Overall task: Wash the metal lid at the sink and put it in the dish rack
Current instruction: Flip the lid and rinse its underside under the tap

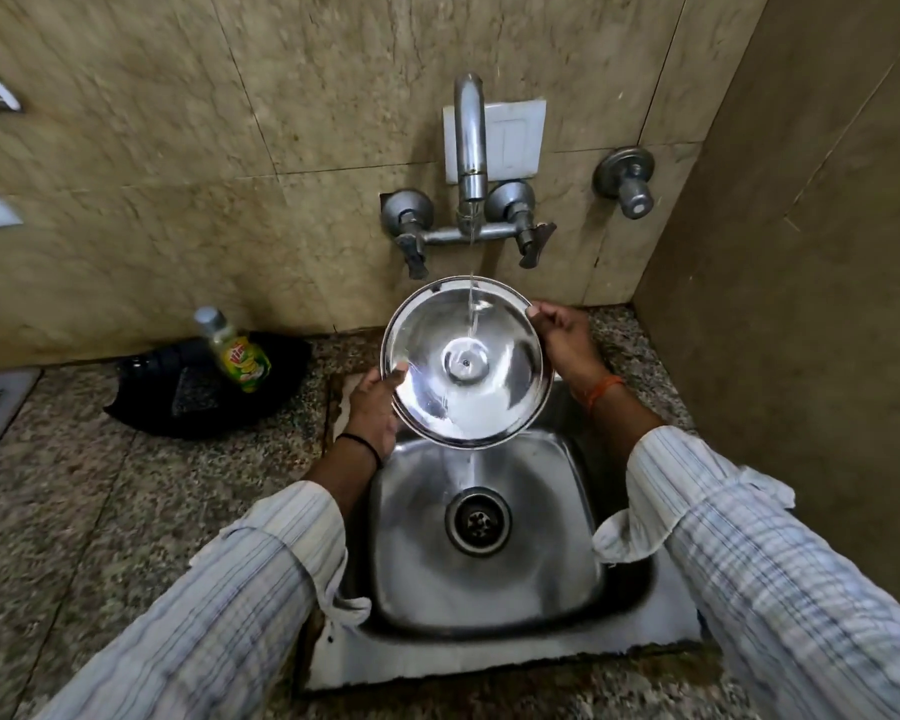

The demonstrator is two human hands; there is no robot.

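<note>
A round shiny metal lid (463, 362) is held tilted above the far side of the steel sink (557, 537), its hollow underside facing me. A thin stream of water from the wall tap (470, 137) lands on its upper part and runs off the lower rim into the basin. My left hand (372, 407) grips the lid's lower left rim. At the upper right rim, my right hand (562, 340) pinches the edge. No dish rack is in view.
A dish soap bottle (235, 350) lies on a black tray (198, 392) on the granite counter, left of the sink. Tap handles (411, 241) and a separate valve (627, 181) stick out from the tiled wall. A side wall stands close on the right.
</note>
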